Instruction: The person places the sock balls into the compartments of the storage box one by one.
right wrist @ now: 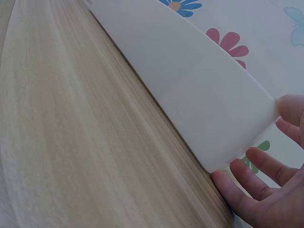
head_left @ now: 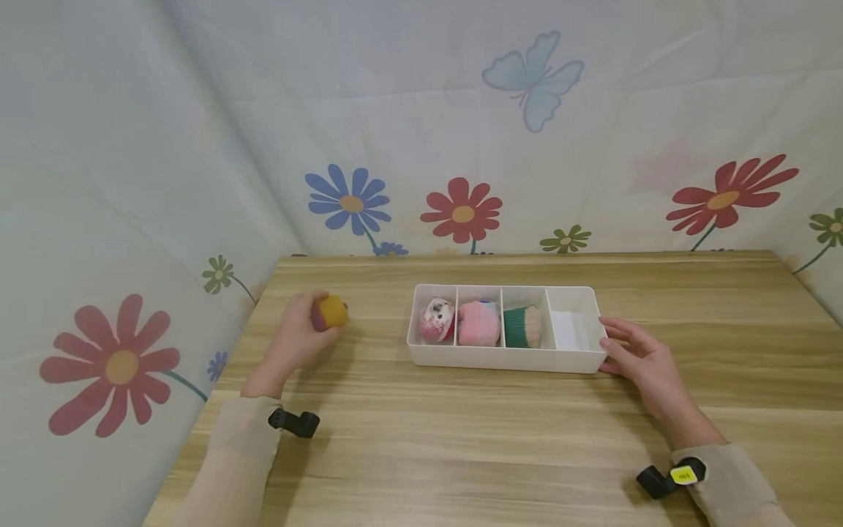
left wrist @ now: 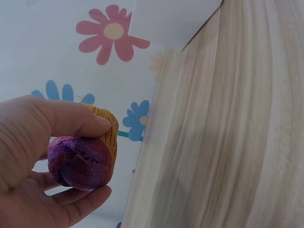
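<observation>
My left hand (head_left: 299, 333) holds a rolled-up sock (head_left: 333, 312), mustard yellow and purple, between thumb and fingers at the left of the table. In the left wrist view the sock (left wrist: 85, 161) shows its knitted purple side, with the thumb across the top. A long white divided box (head_left: 507, 358) stands at the table's middle. Its compartments hold a white-and-red rolled sock (head_left: 437, 320), a pink one (head_left: 478, 324) and a green-and-beige one (head_left: 522, 326); the rightmost holds none. My right hand (head_left: 648, 366) touches the box's right end with its fingertips, fingers only loosely bent.
The wooden table (head_left: 421, 446) stretches in front of the box and to both sides. Behind it and at the left hangs a pale cloth (head_left: 408, 110) printed with flowers and a butterfly. Each wrist wears a black strap with a small camera (head_left: 303, 424).
</observation>
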Motion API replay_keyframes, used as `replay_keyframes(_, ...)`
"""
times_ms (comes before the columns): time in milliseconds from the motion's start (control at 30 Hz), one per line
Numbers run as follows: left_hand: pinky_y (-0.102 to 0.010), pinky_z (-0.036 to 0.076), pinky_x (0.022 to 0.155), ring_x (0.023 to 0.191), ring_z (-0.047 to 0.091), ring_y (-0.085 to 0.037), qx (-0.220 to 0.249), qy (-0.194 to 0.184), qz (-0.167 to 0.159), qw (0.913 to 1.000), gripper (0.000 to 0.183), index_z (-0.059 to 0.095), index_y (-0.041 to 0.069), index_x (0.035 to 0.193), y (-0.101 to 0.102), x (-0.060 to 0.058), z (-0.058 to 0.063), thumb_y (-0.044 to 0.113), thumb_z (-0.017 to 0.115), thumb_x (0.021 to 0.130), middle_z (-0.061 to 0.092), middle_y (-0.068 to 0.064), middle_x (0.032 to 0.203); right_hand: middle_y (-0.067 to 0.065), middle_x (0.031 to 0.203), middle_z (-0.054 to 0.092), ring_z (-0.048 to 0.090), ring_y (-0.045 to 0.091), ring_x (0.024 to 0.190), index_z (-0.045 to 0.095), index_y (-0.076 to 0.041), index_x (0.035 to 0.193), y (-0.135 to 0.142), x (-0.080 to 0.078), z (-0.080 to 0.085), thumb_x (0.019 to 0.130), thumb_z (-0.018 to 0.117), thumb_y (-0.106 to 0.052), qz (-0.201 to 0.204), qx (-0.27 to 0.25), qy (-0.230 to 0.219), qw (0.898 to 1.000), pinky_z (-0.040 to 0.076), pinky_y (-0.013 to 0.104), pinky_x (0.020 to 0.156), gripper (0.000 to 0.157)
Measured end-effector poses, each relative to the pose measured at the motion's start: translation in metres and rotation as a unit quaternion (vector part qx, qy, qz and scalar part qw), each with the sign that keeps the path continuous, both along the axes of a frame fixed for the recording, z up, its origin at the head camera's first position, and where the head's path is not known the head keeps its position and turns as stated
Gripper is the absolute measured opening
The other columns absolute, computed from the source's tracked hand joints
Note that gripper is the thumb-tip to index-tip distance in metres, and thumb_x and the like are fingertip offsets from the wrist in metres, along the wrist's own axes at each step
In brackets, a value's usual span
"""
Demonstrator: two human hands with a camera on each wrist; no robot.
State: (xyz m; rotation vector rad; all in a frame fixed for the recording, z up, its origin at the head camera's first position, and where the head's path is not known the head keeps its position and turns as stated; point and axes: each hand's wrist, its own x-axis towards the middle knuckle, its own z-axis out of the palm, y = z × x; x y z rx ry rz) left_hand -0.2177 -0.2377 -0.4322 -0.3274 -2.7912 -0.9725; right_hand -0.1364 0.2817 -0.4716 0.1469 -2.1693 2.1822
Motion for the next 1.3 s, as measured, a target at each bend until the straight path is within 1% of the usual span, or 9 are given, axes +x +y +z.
replay_keyframes(167, -0.05, 0.041, 0.089, 0.107, 0.043, -0.034, 0.01, 0.011, -0.008, 0.9999, 0.064, 0.041, -0.003, 0.129, 0.006, 0.003, 0.006, 0.011, 0.073, 0.075, 0.042, -0.021, 0.122, 0.003, 0.117, 0.05, 0.06, 0.007, 0.091, 0.048, -0.006, 0.133, 0.001, 0.0, 0.0, 0.092, 0.058, -0.013, -0.003, 0.009, -0.002, 1.0, 0.054, 0.029, 0.071, 0.044)
replay_keyframes(300, -0.049, 0.043, 0.088, 0.106, 0.043, -0.033, 0.012, 0.019, -0.011, 0.9997, 0.064, 0.041, -0.003, 0.129, 0.011, 0.005, 0.011, 0.013, 0.072, 0.075, 0.042, -0.02, 0.121, 0.004, 0.117, 0.05, 0.061, 0.008, 0.091, 0.048, -0.005, 0.133, 0.001, 0.0, 0.0, 0.092, 0.058, -0.01, 0.004, -0.006, 0.004, 1.0, 0.054, 0.029, 0.07, 0.043)
replay_keyframes(500, -0.049, 0.043, 0.087, 0.106, 0.043, -0.033, 0.015, 0.028, -0.016, 0.9994, 0.064, 0.042, -0.003, 0.128, 0.017, 0.004, 0.013, 0.011, 0.073, 0.074, 0.043, -0.02, 0.121, 0.002, 0.115, 0.051, 0.061, 0.009, 0.091, 0.049, -0.005, 0.132, 0.001, 0.001, -0.001, 0.091, 0.058, -0.009, 0.006, -0.009, 0.008, 1.0, 0.054, 0.029, 0.07, 0.042)
replay_keyframes(733, -0.048, 0.044, 0.086, 0.105, 0.044, -0.032, 0.022, 0.033, -0.014, 0.9991, 0.062, 0.044, -0.002, 0.126, 0.028, 0.004, 0.015, 0.01, 0.073, 0.074, 0.045, -0.019, 0.119, 0.004, 0.115, 0.05, 0.06, 0.009, 0.092, 0.049, -0.005, 0.132, 0.001, 0.001, 0.0, 0.091, 0.058, -0.01, 0.004, -0.008, 0.007, 1.0, 0.054, 0.029, 0.07, 0.042)
replay_keyframes(900, -0.045, 0.046, 0.083, 0.103, 0.045, -0.03, 0.028, 0.039, -0.023, 0.9986, 0.062, 0.044, -0.001, 0.126, 0.035, 0.002, 0.017, 0.011, 0.074, 0.073, 0.045, -0.017, 0.117, 0.005, 0.116, 0.05, 0.06, 0.009, 0.093, 0.048, -0.005, 0.133, 0.001, 0.001, 0.0, 0.092, 0.058, -0.01, 0.004, -0.004, 0.006, 1.0, 0.054, 0.029, 0.07, 0.042)
replay_keyframes(1100, -0.046, 0.047, 0.083, 0.103, 0.045, -0.029, 0.038, 0.033, -0.027, 0.9984, 0.063, 0.043, 0.0, 0.127, 0.043, 0.004, 0.02, 0.012, 0.074, 0.074, 0.044, -0.016, 0.118, 0.007, 0.117, 0.049, 0.06, 0.01, 0.093, 0.048, -0.004, 0.133, 0.001, 0.001, 0.0, 0.092, 0.058, -0.01, 0.005, -0.008, 0.007, 1.0, 0.054, 0.029, 0.07, 0.042)
replay_keyframes(1300, -0.045, 0.046, 0.085, 0.104, 0.046, -0.029, 0.042, 0.037, -0.038, 0.9977, 0.062, 0.044, 0.001, 0.126, 0.053, 0.004, 0.024, 0.012, 0.075, 0.074, 0.045, -0.016, 0.118, 0.004, 0.117, 0.05, 0.06, 0.009, 0.093, 0.048, -0.004, 0.133, 0.001, 0.001, -0.001, 0.092, 0.058, -0.01, 0.004, -0.009, 0.007, 1.0, 0.054, 0.029, 0.07, 0.043)
